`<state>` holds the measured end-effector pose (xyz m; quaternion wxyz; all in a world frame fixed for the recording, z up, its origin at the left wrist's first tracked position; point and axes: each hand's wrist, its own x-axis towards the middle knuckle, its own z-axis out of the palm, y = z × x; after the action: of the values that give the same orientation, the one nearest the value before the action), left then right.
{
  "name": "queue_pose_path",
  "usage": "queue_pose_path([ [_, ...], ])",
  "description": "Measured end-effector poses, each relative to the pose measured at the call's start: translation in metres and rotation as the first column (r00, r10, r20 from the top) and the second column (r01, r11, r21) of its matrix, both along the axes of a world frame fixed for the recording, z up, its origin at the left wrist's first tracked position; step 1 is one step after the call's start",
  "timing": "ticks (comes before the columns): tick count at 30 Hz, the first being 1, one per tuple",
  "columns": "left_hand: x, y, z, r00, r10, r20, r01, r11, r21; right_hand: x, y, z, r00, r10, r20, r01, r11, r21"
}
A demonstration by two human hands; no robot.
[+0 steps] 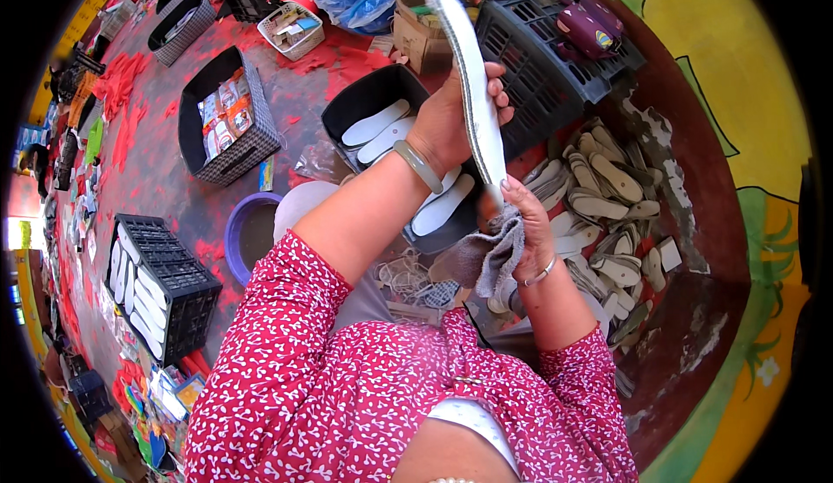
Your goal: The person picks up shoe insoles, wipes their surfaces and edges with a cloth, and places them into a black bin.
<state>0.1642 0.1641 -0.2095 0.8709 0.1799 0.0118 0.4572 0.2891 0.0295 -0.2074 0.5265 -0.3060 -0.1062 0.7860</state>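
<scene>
1. Right hand (531,244): fingers pinching a rumpled grey knitted cloth (493,253) at the near tip of the long white sole with dark-striped edge (475,84); probably steadies that end.
2. Left hand (453,117): fingers curled behind the sole's middle, presumably to leave its edge exposed. Sole's in the air.
3. Black rectangular bin (373,92), on floor: flat white soles (442,203) inside, likely for easy reach.
4. Loose off-white sole pile (607,192): floor's right edge, along wall.
5. Black slatted plastic crate (521,71): beyond pile.
</scene>
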Motion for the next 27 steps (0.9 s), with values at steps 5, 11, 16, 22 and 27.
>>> queue_pose_path([
  [5,-0.005,0.002,0.0,0.98,0.1,-0.173,-0.104,0.994,-0.015,0.006,0.005,0.02,0.894,0.226,0.387,-0.183,0.972,-0.147],
  [11,0.002,-0.007,0.002,0.856,0.134,-0.5,-0.154,0.988,0.001,0.098,0.022,0.028,0.916,-0.344,0.205,0.312,0.934,0.173],
  [16,0.026,-0.044,-0.003,0.797,-0.098,-0.595,0.142,0.99,0.027,0.105,0.035,0.054,0.729,-0.681,0.069,0.578,0.667,0.471],
  [22,0.041,-0.059,-0.009,0.737,-0.133,-0.663,0.222,0.974,0.052,0.061,0.037,0.055,0.607,-0.587,0.535,0.227,0.774,0.591],
  [27,0.038,-0.052,-0.009,0.827,-0.074,-0.557,0.087,0.996,-0.003,0.036,0.03,0.037,0.136,-0.691,0.71,-0.036,0.712,0.701],
])
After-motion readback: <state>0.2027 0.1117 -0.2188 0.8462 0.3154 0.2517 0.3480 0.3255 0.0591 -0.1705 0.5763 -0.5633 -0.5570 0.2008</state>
